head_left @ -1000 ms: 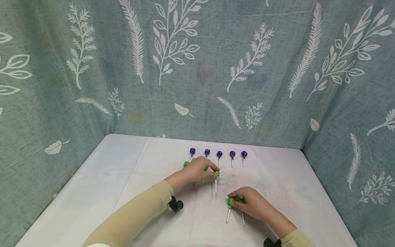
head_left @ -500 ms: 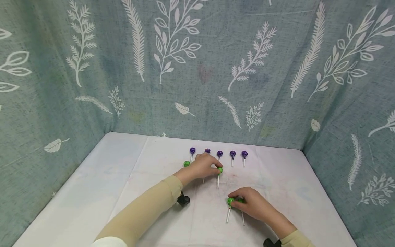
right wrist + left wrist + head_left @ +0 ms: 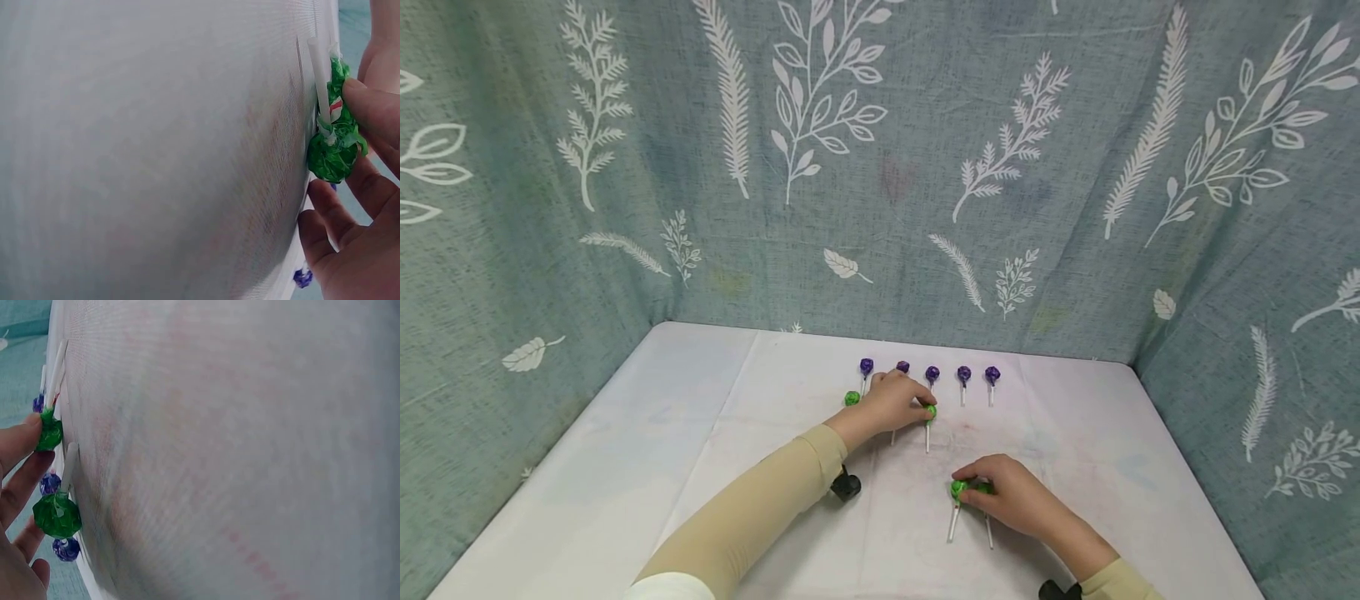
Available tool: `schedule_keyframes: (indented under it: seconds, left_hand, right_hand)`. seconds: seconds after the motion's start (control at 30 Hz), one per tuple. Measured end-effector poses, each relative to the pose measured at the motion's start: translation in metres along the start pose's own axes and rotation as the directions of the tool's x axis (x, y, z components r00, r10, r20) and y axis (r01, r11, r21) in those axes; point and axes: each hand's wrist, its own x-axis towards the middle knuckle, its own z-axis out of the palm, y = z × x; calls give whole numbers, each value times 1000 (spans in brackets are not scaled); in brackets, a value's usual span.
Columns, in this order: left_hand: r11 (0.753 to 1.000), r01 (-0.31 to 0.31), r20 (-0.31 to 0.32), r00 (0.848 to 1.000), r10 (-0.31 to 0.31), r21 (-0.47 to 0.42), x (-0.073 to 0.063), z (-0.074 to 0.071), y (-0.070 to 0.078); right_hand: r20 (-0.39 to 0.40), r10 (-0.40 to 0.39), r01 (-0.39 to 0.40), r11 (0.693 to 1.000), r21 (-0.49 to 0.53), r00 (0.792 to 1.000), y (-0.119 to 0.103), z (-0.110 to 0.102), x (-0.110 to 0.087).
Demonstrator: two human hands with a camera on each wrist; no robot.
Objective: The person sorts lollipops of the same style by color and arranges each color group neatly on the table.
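In the head view my left hand (image 3: 891, 402) pinches the wrapped head of a green lollipop (image 3: 931, 412), its white stick pointing toward me. Beneath that hand lies another green lollipop (image 3: 57, 515), mostly hidden from the head camera but plain in the left wrist view. One more green lollipop (image 3: 852, 398) lies left of the left hand. Nearer to me, my right hand (image 3: 1011, 493) holds a green lollipop (image 3: 958, 489) between thumb and forefinger. A second green lollipop (image 3: 333, 156) sits close beside it, under the palm, its head partly covered in the head view.
Several purple lollipops form a row near the back of the white-covered table (image 3: 760, 500); the rightmost purple lollipop (image 3: 992, 374) shows fully. A patterned grey-green curtain (image 3: 880, 167) encloses the back and sides. The left forearm (image 3: 752, 500) crosses the table's front left.
My left hand has shifted slightly away from me and right, bringing its green lollipop closer to the purple row; it has barely moved in the last half second. The right hand stays put.
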Motion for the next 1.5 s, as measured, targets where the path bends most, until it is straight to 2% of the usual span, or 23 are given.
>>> schedule_keyframes:
  seconds: [0.5, 0.73, 0.83, 1.0, 1.2, 1.37, 1.5]
  left_hand:
    - [1000, 3, 3, 1000, -3, -9, -1, -1, 0]
    - [1000, 3, -9, 1000, -3, 5, -1, -1, 0]
    - [1000, 1, -7, 1000, -1, 12, 0, -1, -1]
    - [1000, 0, 4, 1000, 0, 6, 1, -1, -2]
    - [1000, 9, 8, 1000, -9, 16, 0, -1, 0]
    - [1000, 1, 5, 1000, -1, 13, -2, -3, 2]
    - [1000, -2, 6, 1000, 2, 6, -3, -4, 2]
  right_hand:
    - [20, -12, 13, 999, -35, 1000, -2, -1, 2]
    - [3, -25, 25, 998, -50, 1000, -4, -16, 7]
    - [-11, -11, 10, 999, -37, 1000, -3, -25, 10]
    - [-52, 32, -36, 997, -73, 998, 2, -39, 17]
    - [-99, 81, -91, 992, -93, 992, 9, -48, 22]
    - [-106, 115, -128, 985, -119, 988, 16, -52, 29]
    - [-101, 115, -127, 983, -129, 988, 21, -56, 36]
